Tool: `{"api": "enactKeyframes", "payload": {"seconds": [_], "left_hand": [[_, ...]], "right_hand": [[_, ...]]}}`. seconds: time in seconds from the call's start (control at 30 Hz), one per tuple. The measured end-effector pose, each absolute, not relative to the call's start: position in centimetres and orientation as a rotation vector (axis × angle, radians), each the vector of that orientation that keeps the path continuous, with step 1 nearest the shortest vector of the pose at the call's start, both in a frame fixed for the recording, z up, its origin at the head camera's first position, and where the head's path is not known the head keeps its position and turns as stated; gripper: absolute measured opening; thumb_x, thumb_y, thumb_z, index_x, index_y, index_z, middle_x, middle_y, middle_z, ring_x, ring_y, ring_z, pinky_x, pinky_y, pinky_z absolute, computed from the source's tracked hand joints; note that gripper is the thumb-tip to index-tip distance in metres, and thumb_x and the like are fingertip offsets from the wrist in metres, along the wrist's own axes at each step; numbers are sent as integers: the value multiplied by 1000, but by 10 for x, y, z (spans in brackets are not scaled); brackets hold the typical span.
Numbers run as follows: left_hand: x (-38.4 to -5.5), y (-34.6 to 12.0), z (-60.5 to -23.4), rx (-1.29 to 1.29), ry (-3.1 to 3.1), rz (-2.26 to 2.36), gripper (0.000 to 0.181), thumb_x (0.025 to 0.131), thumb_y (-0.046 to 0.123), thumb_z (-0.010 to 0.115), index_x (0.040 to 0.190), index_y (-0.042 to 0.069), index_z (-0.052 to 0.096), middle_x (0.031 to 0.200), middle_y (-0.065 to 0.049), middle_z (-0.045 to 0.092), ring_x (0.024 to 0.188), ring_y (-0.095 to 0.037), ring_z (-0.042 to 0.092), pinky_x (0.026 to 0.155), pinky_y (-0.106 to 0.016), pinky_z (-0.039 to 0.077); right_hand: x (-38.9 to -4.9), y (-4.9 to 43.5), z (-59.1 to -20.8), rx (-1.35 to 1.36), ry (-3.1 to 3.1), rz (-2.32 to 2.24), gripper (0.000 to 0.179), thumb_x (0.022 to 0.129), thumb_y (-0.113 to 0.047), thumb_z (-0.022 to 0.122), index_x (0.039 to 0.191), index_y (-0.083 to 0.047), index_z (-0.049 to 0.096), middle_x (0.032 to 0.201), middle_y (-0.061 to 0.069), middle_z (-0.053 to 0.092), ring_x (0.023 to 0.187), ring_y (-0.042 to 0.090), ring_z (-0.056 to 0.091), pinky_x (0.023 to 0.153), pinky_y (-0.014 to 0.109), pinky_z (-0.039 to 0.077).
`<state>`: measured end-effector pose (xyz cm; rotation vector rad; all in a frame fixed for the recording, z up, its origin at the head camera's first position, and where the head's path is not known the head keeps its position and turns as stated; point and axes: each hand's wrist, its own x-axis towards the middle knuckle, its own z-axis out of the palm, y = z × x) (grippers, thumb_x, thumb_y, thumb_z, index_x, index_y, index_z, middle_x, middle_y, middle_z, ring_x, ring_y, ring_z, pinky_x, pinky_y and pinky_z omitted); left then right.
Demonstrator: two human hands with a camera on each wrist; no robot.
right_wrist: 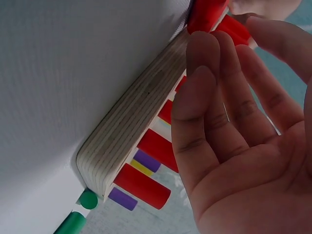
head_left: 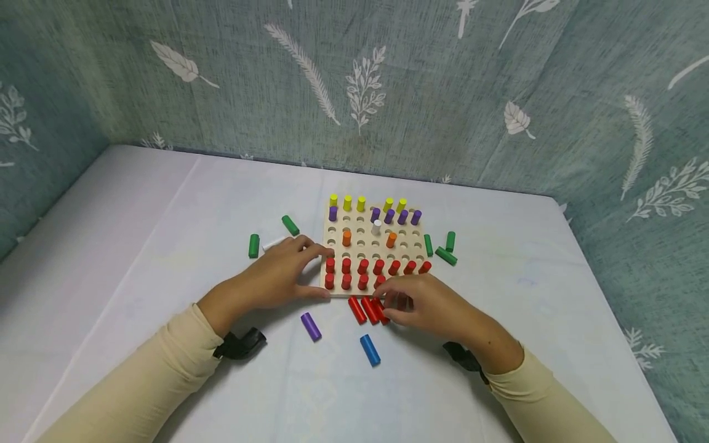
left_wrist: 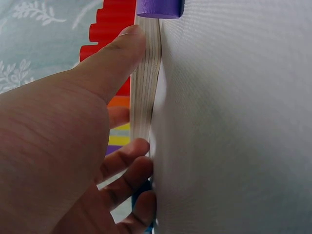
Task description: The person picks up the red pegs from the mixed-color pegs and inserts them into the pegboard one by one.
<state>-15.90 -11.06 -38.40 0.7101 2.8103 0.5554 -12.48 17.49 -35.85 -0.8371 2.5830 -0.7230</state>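
A square wooden pegboard (head_left: 354,296) holds red pegs (head_left: 362,266) in its two front rows, with orange (head_left: 346,238), white (head_left: 376,227), purple (head_left: 389,216) and yellow pegs (head_left: 347,203) behind. My left hand (head_left: 279,271) touches the board's left side; its thumb (left_wrist: 129,48) lies against the layered edge near the front corner. Bent over the board's front edge, my right hand (head_left: 421,301) has its fingertips right beside the front-row red pegs and the loose red pegs (head_left: 357,310). In the right wrist view its fingers (right_wrist: 195,92) show nothing between them and hide part of the board.
Loose purple (head_left: 311,327) and blue pegs (head_left: 370,350) lie in front of the board. Green pegs (head_left: 253,246) and a white peg (head_left: 271,244) lie left of it, and more green pegs (head_left: 446,256) to its right. A leaf-patterned cloth (head_left: 354,80) hangs behind the white table.
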Motion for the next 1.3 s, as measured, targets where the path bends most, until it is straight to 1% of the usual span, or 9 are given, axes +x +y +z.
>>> {"api": "enactKeyframes", "payload": {"seconds": [0.27, 0.5, 0.87, 1.1, 1.3], "left_hand": [[-159, -111, -384, 709, 2822, 561, 80, 74, 56, 82, 144, 28, 53, 138, -11, 54, 128, -30, 51, 108, -55, 45], [-158, -111, -384, 709, 2822, 558, 81, 75, 57, 82, 144, 28, 52, 139, -11, 53, 129, -30, 51, 107, -55, 46], [-158, -110, -386, 717, 2813, 564, 80, 75, 57, 82, 143, 29, 52, 138, -10, 54, 128, -30, 51, 107, -54, 46], [-157, -110, -385, 717, 2806, 567, 79, 75, 56, 82, 143, 28, 53, 138, -11, 54, 128, -30, 52, 108, -54, 45], [-157, -111, -386, 733, 2824, 558, 80, 75, 57, 81, 143, 28, 52, 138, -11, 54, 126, -30, 51, 108, -55, 44]], "right_hand": [[-126, 173, -362, -853, 2592, -687, 29, 89, -18, 77, 118, -17, 72, 87, -12, 68, 78, 5, 58, 70, 18, 53], [-126, 172, -365, -888, 2602, -647, 31, 88, -18, 77, 119, -16, 72, 88, -12, 67, 78, 3, 57, 69, 18, 52], [-126, 174, -367, -863, 2594, -593, 40, 87, -21, 79, 126, -16, 70, 91, -11, 67, 79, 5, 57, 69, 18, 52], [-126, 175, -369, -880, 2571, -601, 40, 87, -19, 79, 126, -15, 69, 91, -9, 68, 79, 6, 57, 69, 18, 51], [-127, 175, -368, -878, 2573, -580, 41, 87, -21, 79, 127, -17, 70, 96, -9, 69, 78, 6, 57, 69, 18, 51]]}}
